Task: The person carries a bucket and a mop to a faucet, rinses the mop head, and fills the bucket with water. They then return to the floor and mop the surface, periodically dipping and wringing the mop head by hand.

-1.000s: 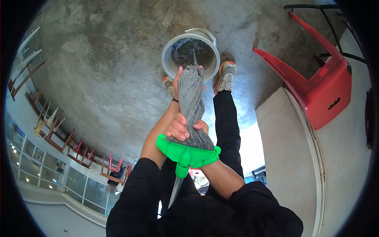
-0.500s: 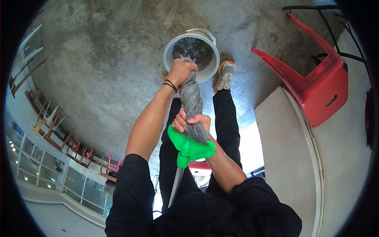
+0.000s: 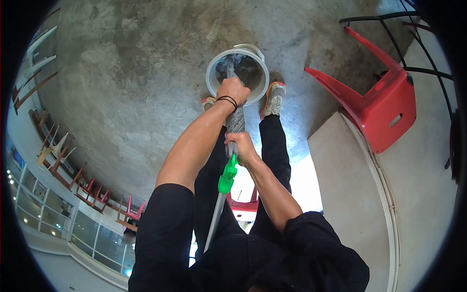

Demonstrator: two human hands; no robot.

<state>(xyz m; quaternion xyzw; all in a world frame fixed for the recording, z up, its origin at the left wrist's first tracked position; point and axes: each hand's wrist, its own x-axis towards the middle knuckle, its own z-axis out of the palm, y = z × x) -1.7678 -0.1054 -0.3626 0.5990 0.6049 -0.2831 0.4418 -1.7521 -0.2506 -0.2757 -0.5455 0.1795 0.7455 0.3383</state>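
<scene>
A grey string mop (image 3: 236,121), its strands twisted into a tight rope, stretches between my two hands. My left hand (image 3: 233,91) is wrapped round the lower strands, over the near rim of a white bucket (image 3: 210,82). Loose strand ends hang from that fist into the bucket, above dark water. Closer to my body, my right hand (image 3: 242,146) grips the strands just beside the green mop clamp (image 3: 226,175), which is seen edge-on. From the clamp, a metal mop handle (image 3: 215,221) slants back between my legs toward my body.
My shoes (image 3: 274,100) stand either side of the bucket's near edge on a stained concrete floor (image 3: 141,97). A red plastic stool (image 3: 384,109) lies tipped at the right, beside a low pale wall (image 3: 350,180). More stools and chairs (image 3: 61,151) line the left.
The mop has rotated, bringing the green clamp from broadside to edge-on. My left hand has shifted slightly right and down in view; my right hand has turned, with its back now showing.
</scene>
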